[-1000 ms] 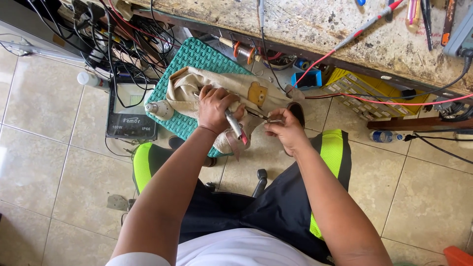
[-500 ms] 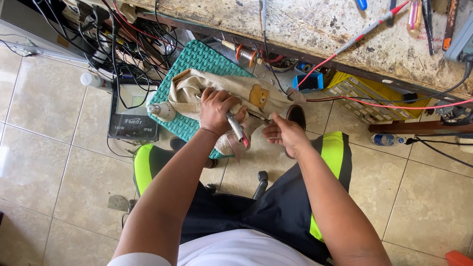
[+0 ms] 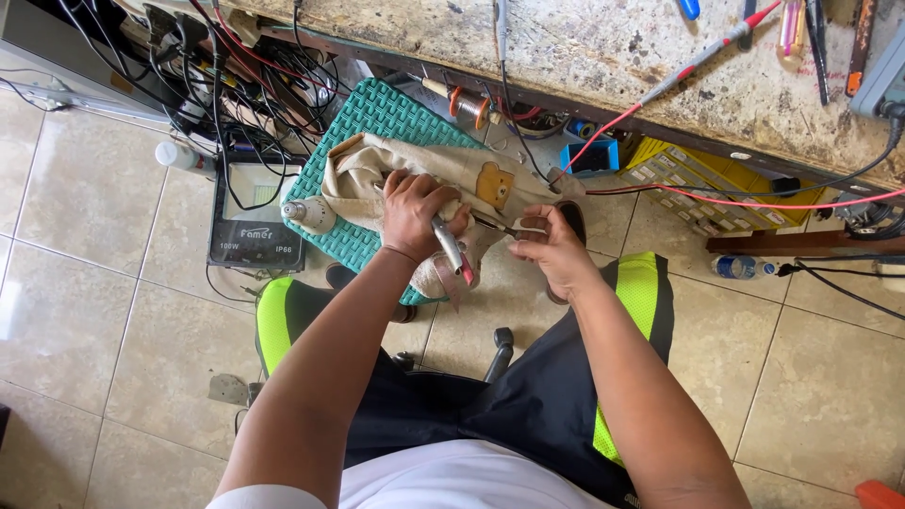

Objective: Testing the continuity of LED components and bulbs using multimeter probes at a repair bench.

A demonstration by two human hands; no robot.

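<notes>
Beige floor tiles (image 3: 85,311) lie below a teal woven stool (image 3: 377,123); on it, left hand (image 3: 415,212) clamps a soft, limp cloth bag (image 3: 377,174), right hand (image 3: 551,247) pinches a thin probe (image 3: 495,224); probably best gripped bunched.

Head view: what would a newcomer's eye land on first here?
Dead centre, the left hand grips a beige cloth bundle and a slim metal tool, while the right hand pinches a thin piece at the bundle's edge. Beneath them lies a teal woven mat on the tiled floor. Upper left is a tangle of black and red cables; along the top runs a stained workbench.
</notes>
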